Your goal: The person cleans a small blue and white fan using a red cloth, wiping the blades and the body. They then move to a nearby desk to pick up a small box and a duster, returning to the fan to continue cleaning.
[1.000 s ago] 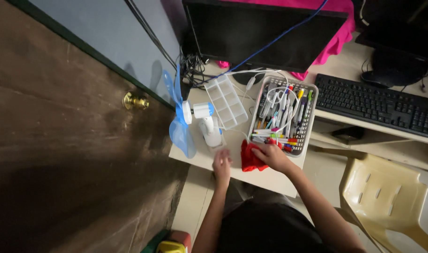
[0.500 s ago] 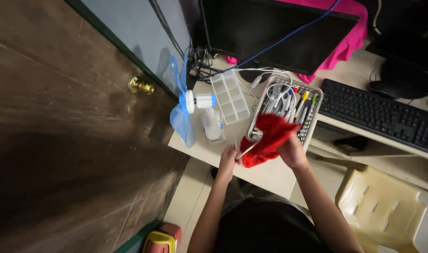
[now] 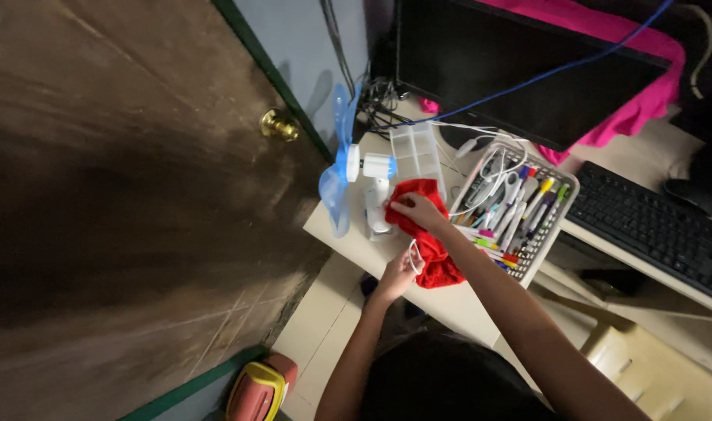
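Note:
My right hand (image 3: 418, 210) grips the upper part of a red cloth (image 3: 430, 253), held over the desk beside a small blue and white fan (image 3: 356, 175). My left hand (image 3: 399, 273) sits at the desk's near edge and pinches a thin white loop at the cloth's lower end. The cloth hangs between both hands, partly over a clear compartment box (image 3: 416, 152). A white basket (image 3: 554, 226) filled with several pens, markers and white cables lies just right of the cloth.
A dark monitor (image 3: 519, 78) with pink fabric behind it stands at the back. A black keyboard (image 3: 652, 234) lies to the right, a beige plastic chair (image 3: 660, 374) below it. A wooden door with a brass knob (image 3: 278, 125) is left. A red-yellow object (image 3: 258, 390) lies on the floor.
The red cloth was lifted off the basket's near corner and carried left toward the fan by my right hand. My left hand took hold of its lower end.

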